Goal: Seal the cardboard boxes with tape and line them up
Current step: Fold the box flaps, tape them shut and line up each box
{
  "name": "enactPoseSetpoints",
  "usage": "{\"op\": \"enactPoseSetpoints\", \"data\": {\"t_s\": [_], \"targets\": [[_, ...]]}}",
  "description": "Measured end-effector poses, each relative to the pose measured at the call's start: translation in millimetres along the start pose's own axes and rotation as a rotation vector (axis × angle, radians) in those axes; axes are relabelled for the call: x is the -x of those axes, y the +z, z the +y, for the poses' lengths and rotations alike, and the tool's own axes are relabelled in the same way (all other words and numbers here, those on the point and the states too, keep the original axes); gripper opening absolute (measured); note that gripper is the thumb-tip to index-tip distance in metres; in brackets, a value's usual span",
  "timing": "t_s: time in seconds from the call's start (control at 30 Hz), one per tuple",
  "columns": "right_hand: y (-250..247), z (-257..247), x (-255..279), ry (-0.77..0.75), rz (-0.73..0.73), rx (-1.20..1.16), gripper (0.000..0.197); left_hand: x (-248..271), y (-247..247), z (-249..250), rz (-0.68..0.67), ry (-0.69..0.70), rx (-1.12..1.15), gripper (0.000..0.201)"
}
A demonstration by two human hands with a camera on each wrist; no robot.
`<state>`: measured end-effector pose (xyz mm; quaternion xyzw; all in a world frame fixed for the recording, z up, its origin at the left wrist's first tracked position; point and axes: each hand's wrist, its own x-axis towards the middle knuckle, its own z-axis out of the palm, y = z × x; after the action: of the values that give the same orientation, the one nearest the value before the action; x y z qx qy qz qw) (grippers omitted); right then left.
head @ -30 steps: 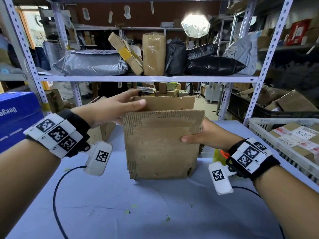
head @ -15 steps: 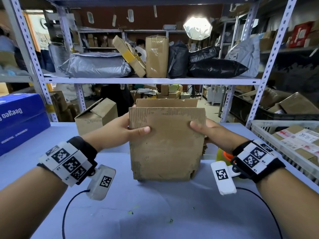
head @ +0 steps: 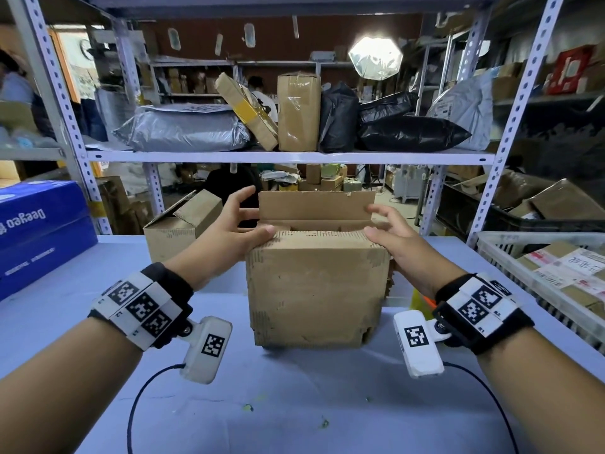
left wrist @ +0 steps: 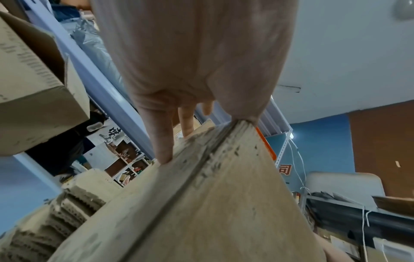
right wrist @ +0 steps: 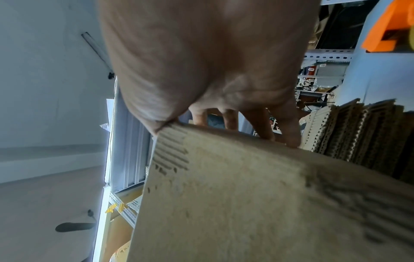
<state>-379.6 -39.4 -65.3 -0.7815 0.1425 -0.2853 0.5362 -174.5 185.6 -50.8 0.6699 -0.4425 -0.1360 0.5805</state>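
Note:
A worn cardboard box (head: 314, 290) stands on the blue table (head: 294, 404) in front of me. Its near flap lies folded down over the top, and its far flap (head: 316, 204) still stands upright. My left hand (head: 234, 224) presses its thumb on the near flap's left corner, fingers stretched towards the far flap. My right hand (head: 393, 234) does the same at the right corner. In the wrist views the left hand (left wrist: 192, 70) and the right hand (right wrist: 212, 62) lay straight fingers on the box (left wrist: 212, 203) (right wrist: 246, 203). A second box (head: 180, 224), one flap raised, sits behind on the left.
An orange and yellow tape dispenser (head: 422, 298) lies just right of the box, mostly hidden by my right wrist. A blue carton (head: 36, 231) stands at the left, and a white basket (head: 510, 244) of parcels at the right. A loaded shelf (head: 288, 156) runs overhead.
The near flap, upright between both hands before, is now folded down on the box top. Both hands have moved from the flap's sides up onto the top and reach towards the far flap.

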Motion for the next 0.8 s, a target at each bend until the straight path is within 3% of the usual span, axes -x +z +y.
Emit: {"op": "enactPoseSetpoints", "data": {"t_s": [0.03,0.1,0.2,0.37,0.47,0.53,0.67,0.8], "targets": [[0,0,0,-0.048,0.042,-0.033,0.047,0,0,1,-0.004,0.005,-0.006,0.072],[1,-1,-1,-0.122,0.087,-0.029,0.055,0,1,3,-0.009,0.011,-0.019,0.055],[3,-2,-1,-0.112,0.067,0.067,0.028,1,1,5,-0.036,-0.026,-0.081,0.019],[1,-5,0,-0.122,0.021,0.199,0.030,-6,-1,12,-0.012,0.004,-0.369,0.012],[-4,-6,-1,-0.132,-0.024,0.302,0.027,-10,3,25,-0.027,-0.012,-0.614,0.023],[-5,-6,0,-0.132,-0.051,0.346,0.024,-10,12,32,-0.118,-0.050,-0.683,0.038],[-4,-3,8,-0.149,-0.124,0.418,0.056,-5,26,39,-0.264,-0.125,-0.619,0.069],[-9,-7,14,-0.175,-0.191,0.499,0.079,1,18,46,-0.411,-0.120,-0.728,0.100]]}}
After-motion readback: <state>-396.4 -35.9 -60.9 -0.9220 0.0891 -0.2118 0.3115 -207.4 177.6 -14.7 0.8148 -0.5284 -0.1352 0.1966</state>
